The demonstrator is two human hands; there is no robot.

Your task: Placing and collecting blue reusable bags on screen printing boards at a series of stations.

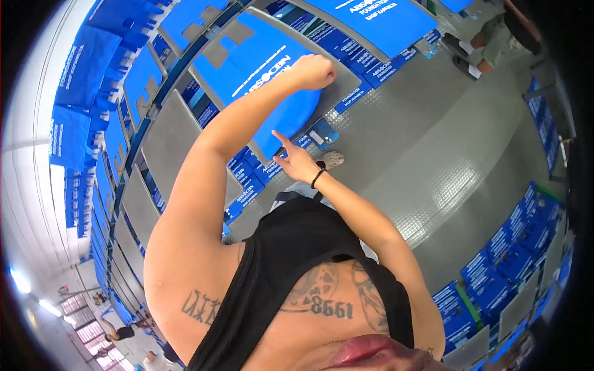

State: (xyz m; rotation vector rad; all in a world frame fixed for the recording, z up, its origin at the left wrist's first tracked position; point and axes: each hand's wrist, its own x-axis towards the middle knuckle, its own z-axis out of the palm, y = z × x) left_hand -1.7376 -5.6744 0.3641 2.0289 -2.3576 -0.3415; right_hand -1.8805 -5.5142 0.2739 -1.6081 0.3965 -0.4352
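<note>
In front of me, a blue cloth bag [247, 71] with white printing and a cut-out handle lies on a flat grey board [345, 77]. My left hand [317, 71] is curled into a fist over the bag's right side; whatever its fingers may hold is hidden. Closer to my body, my right hand [297, 164], with a black band at the wrist, is at the bag's near corner. Its index finger and thumb are spread apart, the index tip touching or just above the blue cloth.
Bare grey boards [173, 133] continue the row to the left. Another board at the upper right carries a blue bag [396, 28]. Blue printed sheets [359, 99] line the row's side. Blue bags [93, 59] hang at the far left. A person's legs [495, 46] stand at the upper right.
</note>
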